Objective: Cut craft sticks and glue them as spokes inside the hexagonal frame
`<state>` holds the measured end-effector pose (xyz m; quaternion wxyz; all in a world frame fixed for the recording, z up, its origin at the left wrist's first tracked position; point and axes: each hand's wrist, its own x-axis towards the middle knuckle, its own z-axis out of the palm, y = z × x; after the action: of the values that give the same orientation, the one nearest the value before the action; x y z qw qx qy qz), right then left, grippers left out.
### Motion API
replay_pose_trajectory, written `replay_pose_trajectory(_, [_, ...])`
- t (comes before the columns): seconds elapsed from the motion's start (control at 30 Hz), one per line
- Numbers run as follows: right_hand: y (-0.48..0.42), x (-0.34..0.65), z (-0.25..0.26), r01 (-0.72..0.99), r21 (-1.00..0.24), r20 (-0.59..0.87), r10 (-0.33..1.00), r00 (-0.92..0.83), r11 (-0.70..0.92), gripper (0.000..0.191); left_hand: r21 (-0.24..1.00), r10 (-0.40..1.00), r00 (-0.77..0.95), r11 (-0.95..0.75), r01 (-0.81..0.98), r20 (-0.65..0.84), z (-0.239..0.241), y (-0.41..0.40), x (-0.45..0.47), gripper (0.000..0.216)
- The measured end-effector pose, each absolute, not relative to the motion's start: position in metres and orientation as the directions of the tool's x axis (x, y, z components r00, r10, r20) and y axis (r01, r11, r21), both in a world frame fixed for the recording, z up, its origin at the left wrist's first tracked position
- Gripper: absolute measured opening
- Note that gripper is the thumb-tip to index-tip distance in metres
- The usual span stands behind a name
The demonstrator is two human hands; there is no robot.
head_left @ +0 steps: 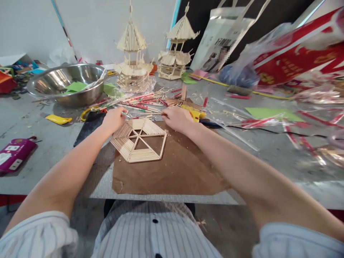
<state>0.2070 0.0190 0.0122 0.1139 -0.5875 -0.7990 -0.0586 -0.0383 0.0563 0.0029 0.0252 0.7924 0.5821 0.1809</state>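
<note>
A six-sided panel of wooden sticks [143, 156] lies on a brown board [172, 175], some of its wedges filled with sticks and some left as bare frame. Beyond its far left corner is my left hand [114, 119], fingers pinched together; a tiny pale bit shows at the tips, too small to name. My right hand [177, 117] is past the far right corner with its fingers curled in, and whatever they pinch is hidden. Close beside it lies a yellow glue gun [195, 114]. Loose red and pale sticks [145, 102] are scattered just past both hands.
Two stick-built pagodas [131, 68] [176, 59] stand at the back. To the left are a steel bowl [48, 89], a yellow cutter [59, 119] and a purple box [16, 154]. A black cord [268, 129], green paper [274, 114] and plastic wrappings spread across the right.
</note>
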Motion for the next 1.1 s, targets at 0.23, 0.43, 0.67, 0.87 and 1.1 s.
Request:
replay_pose_trajectory(0.23, [0.066,0.18,-0.005,0.937,-0.053,0.079,0.937,-0.34,0.345,0.023,0.243,0.926,0.284,-0.344,0.907,0.251,-0.01,0.065,-0.043,0.035])
replay_pose_trajectory(0.43, [0.078,0.172,-0.012,0.936,-0.069,0.022,0.938,-0.346,0.346,0.019,0.283,0.924,0.297,-0.36,0.889,0.24,-0.01,0.066,-0.041,0.034])
replay_pose_trajectory(0.67, [0.068,0.179,0.006,0.936,-0.137,0.072,0.945,-0.319,0.326,0.021,0.681,0.984,0.16,-0.169,0.712,0.076,0.0,0.065,-0.041,0.036])
replay_pose_trajectory(0.87, [0.024,0.185,0.022,0.807,-0.408,0.076,0.897,-0.435,0.426,0.011,0.744,0.968,0.238,-0.212,0.633,0.074,0.002,0.062,-0.036,0.032])
replay_pose_trajectory(1.1, [-0.016,0.177,0.009,0.664,-0.626,0.014,0.857,-0.515,0.409,0.011,0.459,0.897,0.333,-0.436,0.774,0.291,0.014,0.039,-0.016,0.027])
